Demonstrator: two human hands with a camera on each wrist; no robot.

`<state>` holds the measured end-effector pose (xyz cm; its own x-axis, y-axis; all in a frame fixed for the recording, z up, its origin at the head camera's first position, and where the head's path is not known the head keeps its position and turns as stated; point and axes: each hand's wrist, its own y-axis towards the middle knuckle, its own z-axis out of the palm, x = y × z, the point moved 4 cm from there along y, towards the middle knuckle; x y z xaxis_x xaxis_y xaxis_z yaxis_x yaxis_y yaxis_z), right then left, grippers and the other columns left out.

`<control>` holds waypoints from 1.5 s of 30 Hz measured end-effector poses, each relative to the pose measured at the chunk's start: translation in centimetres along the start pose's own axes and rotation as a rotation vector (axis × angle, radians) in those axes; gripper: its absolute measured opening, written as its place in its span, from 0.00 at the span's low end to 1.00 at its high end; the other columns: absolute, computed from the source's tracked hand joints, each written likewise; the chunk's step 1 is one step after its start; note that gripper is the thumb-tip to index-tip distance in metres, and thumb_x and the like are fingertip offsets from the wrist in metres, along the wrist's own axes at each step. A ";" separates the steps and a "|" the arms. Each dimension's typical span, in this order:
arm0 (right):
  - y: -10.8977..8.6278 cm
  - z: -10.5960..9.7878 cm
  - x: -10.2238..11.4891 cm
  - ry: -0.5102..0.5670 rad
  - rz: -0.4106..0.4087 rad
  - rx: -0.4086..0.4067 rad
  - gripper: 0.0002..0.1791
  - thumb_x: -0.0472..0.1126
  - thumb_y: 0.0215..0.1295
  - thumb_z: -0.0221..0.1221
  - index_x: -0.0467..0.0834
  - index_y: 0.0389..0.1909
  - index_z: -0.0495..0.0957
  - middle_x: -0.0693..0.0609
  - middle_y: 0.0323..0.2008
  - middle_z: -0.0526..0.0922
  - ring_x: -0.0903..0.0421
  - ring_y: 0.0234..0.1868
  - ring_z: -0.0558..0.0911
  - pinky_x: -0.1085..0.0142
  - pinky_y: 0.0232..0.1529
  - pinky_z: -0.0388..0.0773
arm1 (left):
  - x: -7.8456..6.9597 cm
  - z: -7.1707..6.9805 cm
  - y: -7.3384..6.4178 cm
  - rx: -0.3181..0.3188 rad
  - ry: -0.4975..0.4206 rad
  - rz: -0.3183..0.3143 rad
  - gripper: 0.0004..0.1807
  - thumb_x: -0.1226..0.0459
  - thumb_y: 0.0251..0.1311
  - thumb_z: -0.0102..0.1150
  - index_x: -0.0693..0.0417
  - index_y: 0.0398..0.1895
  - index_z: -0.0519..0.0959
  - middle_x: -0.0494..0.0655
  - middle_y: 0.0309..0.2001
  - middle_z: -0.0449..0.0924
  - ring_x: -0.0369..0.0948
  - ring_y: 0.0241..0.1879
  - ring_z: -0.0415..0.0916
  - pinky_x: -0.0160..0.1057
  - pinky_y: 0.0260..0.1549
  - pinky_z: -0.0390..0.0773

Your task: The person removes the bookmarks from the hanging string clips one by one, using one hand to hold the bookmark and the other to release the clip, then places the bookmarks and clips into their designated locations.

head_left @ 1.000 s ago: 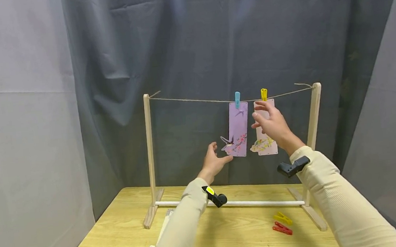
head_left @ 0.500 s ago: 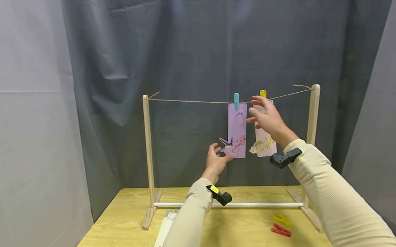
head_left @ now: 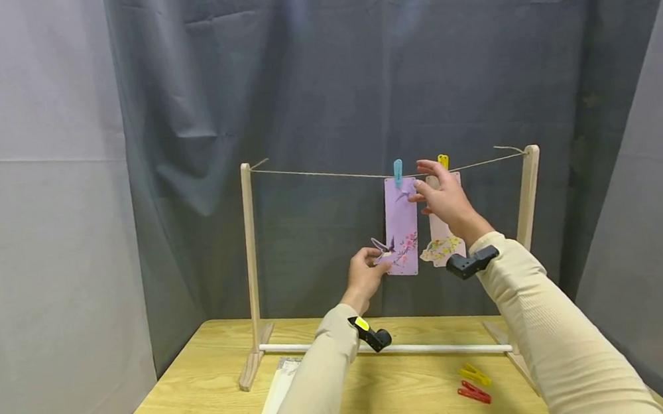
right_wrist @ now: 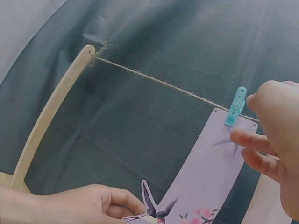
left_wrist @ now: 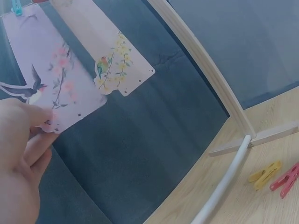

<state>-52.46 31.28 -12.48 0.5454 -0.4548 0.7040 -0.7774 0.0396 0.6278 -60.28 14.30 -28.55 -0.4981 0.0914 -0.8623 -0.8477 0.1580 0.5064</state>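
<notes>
A purple bookmark-like card (head_left: 400, 220) with a swallow and pink blossoms hangs from a string (head_left: 322, 174) by a light-blue clothespin (head_left: 398, 172). My left hand (head_left: 364, 277) pinches the card's lower left edge by the bird cutout, thumb in front in the left wrist view. My right hand (head_left: 451, 203) is raised at the card's upper right, fingers spread and loosely bent, close to the blue clothespin in the right wrist view. Behind that hand hangs a pale pink card (left_wrist: 110, 51) with yellow flowers, under a yellow clothespin (head_left: 443, 161); the hand partly hides it.
The string runs between two wooden posts (head_left: 251, 254) joined low down by a white rod (head_left: 441, 348). On the wooden table (head_left: 177, 408) lie a yellow clothespin (head_left: 474, 374), a red clothespin (head_left: 474, 392) and, beside the left sleeve, a white card (head_left: 277, 392). Dark curtain behind.
My left hand has come onto the purple card's lower edge and now pinches it. My right hand has moved left, from before the pink card toward the purple card's top corner.
</notes>
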 end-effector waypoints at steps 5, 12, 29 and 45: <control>0.5 0.5 0.4 0.011 -0.014 -0.011 0.31 0.43 0.83 0.48 0.47 0.81 0.53 0.46 0.79 0.56 0.39 0.58 0.82 0.55 0.46 0.78 | 0.2 0.1 -0.1 0.021 -0.018 0.039 0.09 0.76 0.62 0.65 0.66 0.45 0.80 0.50 0.41 0.83 0.37 0.38 0.76 0.34 0.40 0.79; 1.7 0.7 0.7 -0.028 0.006 0.009 0.32 0.46 0.84 0.46 0.44 0.82 0.51 0.42 0.78 0.58 0.40 0.56 0.83 0.63 0.42 0.80 | 0.4 0.4 -0.2 0.042 -0.055 0.051 0.08 0.76 0.64 0.62 0.65 0.45 0.80 0.51 0.47 0.84 0.39 0.45 0.78 0.39 0.47 0.82; 2.6 0.5 0.7 0.056 0.123 0.010 0.34 0.51 0.84 0.44 0.43 0.83 0.49 0.37 0.72 0.64 0.59 0.40 0.86 0.68 0.37 0.78 | 0.3 1.7 -0.7 0.074 -0.125 0.074 0.08 0.79 0.66 0.59 0.68 0.47 0.78 0.55 0.48 0.83 0.38 0.39 0.79 0.40 0.44 0.83; 2.9 0.6 0.2 0.124 0.127 -0.064 0.26 0.45 0.85 0.45 0.41 0.76 0.64 0.39 0.62 0.72 0.66 0.31 0.81 0.71 0.32 0.76 | 0.4 1.5 -1.1 0.048 -0.118 0.083 0.09 0.78 0.66 0.60 0.68 0.47 0.79 0.53 0.46 0.83 0.38 0.39 0.78 0.38 0.44 0.83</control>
<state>-54.80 30.73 -10.73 0.4815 -0.3297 0.8121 -0.8231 0.1483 0.5482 -59.25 15.62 -29.42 -0.5388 0.2206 -0.8131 -0.7933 0.1920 0.5777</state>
